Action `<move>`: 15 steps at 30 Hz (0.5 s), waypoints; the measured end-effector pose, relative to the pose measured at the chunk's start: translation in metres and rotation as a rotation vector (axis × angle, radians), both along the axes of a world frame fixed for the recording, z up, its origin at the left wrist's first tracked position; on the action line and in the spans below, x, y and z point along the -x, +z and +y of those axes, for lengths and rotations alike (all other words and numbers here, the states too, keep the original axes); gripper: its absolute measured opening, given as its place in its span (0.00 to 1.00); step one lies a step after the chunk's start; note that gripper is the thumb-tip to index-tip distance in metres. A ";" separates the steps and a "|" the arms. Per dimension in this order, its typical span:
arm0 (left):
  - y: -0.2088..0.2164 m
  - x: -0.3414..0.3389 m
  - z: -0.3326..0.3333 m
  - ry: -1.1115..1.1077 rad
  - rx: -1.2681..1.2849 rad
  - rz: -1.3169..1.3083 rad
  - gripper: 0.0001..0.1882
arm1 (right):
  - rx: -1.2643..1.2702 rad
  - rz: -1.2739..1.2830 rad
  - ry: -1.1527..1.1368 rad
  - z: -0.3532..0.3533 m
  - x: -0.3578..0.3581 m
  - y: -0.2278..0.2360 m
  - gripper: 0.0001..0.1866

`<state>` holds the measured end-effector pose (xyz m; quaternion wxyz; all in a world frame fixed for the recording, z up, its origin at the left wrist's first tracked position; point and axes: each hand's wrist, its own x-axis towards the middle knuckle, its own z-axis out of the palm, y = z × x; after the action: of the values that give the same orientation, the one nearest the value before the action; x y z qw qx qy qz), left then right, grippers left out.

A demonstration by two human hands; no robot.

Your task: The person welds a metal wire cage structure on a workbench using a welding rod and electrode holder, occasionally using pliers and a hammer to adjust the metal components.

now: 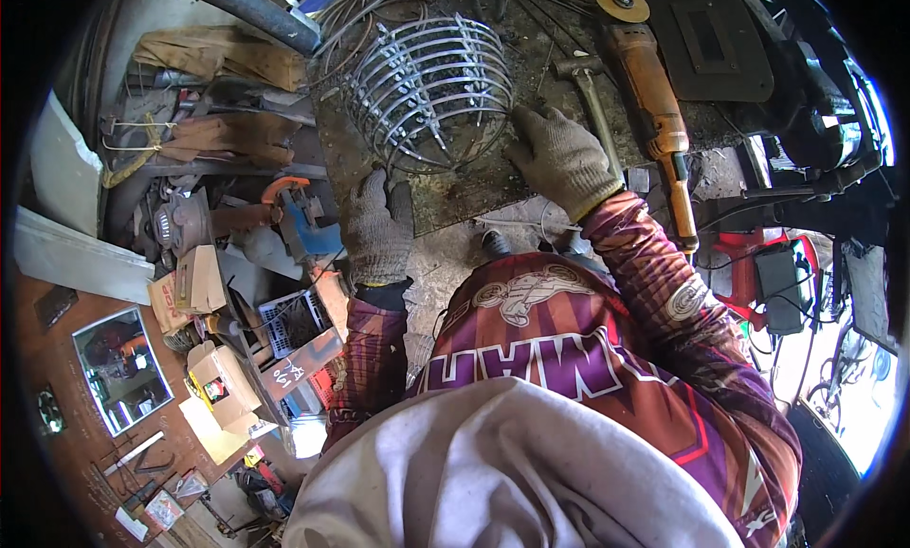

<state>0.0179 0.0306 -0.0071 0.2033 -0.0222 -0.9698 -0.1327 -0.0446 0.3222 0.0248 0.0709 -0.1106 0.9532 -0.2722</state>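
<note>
A round cage of curved metal rods (438,79) lies on the dark worktable (445,202), with crossing bars joined to its silvery ribs. My left hand (377,226), in a grey knitted glove, is at the table's near edge below the cage. Its fingers point away from me, parted, with the tips close to the cage's lower left rods. My right hand (564,159), gloved alike, rests over the table to the right of the cage. Thumb and forefinger are spread, and the fingertips are at the cage's right rim; whether they touch it I cannot tell.
Right of the cage lie a hammer (592,102) and an orange angle grinder (649,93) with a disc. Beyond is a dark welding shield (709,41). Loose rods (540,17) cover the back. At left stand a blue vise-like tool (311,228), cardboard boxes (223,382) and a mirror (121,370).
</note>
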 end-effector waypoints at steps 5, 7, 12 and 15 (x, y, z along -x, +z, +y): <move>0.000 0.001 0.001 0.009 -0.034 -0.006 0.20 | 0.014 -0.023 -0.040 -0.001 -0.003 0.003 0.29; 0.005 0.000 0.003 0.024 0.005 -0.026 0.20 | 0.021 -0.026 -0.046 0.001 -0.004 0.000 0.29; 0.006 0.006 0.000 0.017 0.064 -0.063 0.21 | 0.034 0.022 -0.034 0.002 -0.003 -0.006 0.29; 0.009 0.009 0.001 0.064 0.048 -0.127 0.20 | 0.059 0.029 -0.045 0.001 -0.006 -0.004 0.29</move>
<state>0.0089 0.0316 0.0024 0.1449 0.0126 -0.9839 -0.1038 -0.0387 0.3233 0.0205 0.0476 -0.0954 0.9480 -0.3000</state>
